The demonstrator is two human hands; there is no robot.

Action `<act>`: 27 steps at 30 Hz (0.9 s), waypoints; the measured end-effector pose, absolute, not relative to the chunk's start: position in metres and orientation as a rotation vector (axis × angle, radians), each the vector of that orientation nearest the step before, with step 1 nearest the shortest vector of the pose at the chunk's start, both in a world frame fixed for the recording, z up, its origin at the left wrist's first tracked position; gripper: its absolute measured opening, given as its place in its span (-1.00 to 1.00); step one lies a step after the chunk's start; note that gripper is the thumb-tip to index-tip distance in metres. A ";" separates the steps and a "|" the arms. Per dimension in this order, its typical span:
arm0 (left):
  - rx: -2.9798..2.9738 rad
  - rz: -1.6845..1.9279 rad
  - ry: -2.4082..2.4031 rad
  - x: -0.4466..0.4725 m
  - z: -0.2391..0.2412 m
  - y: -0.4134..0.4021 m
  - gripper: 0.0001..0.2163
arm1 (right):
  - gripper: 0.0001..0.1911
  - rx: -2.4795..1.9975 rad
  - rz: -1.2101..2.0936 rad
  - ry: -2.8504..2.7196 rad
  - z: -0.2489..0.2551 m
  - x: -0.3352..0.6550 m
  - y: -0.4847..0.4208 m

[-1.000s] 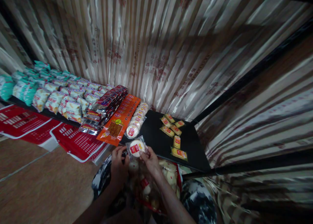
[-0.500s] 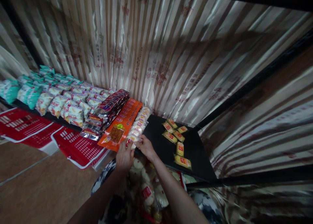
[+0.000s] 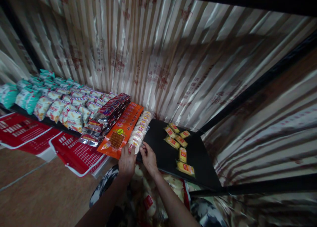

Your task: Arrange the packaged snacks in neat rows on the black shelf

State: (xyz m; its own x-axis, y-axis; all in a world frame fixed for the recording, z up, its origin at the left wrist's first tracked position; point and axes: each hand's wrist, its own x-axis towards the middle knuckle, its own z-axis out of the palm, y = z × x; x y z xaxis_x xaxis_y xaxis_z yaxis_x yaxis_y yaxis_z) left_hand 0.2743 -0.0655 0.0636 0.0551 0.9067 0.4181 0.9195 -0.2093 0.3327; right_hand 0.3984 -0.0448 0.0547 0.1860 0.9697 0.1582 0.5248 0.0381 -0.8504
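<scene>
My left hand (image 3: 127, 162) and my right hand (image 3: 148, 157) are side by side at the near edge of a black shelf (image 3: 195, 164). Both pinch a round white snack packet with a red label (image 3: 133, 145), which lies at the front end of a row of the same packets (image 3: 141, 126). Below my forearms, on my lap, sits a bag of more such packets (image 3: 148, 200), partly hidden by my arms.
Left of the row lie orange packets (image 3: 122, 128), dark foil packets (image 3: 106, 113), white-and-red bags (image 3: 71, 111) and teal bags (image 3: 24, 91). Several yellow packets (image 3: 179, 143) lie on the shelf to the right. Red baskets (image 3: 74, 151) stand on the floor at left. A striped curtain (image 3: 160, 55) hangs behind.
One second ago both hands held the round packet up above my lap. They have since carried it forward and set it down at the front of the row.
</scene>
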 end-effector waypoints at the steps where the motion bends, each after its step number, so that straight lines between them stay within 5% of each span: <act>1: -2.255 -0.866 -1.973 0.276 0.064 -0.065 -0.73 | -0.57 -1.616 0.668 -1.447 0.053 0.399 -0.045; 27: -2.206 -0.870 -2.007 0.297 0.068 -0.034 -0.73 | -0.69 -1.640 0.491 -1.415 0.049 0.408 -0.033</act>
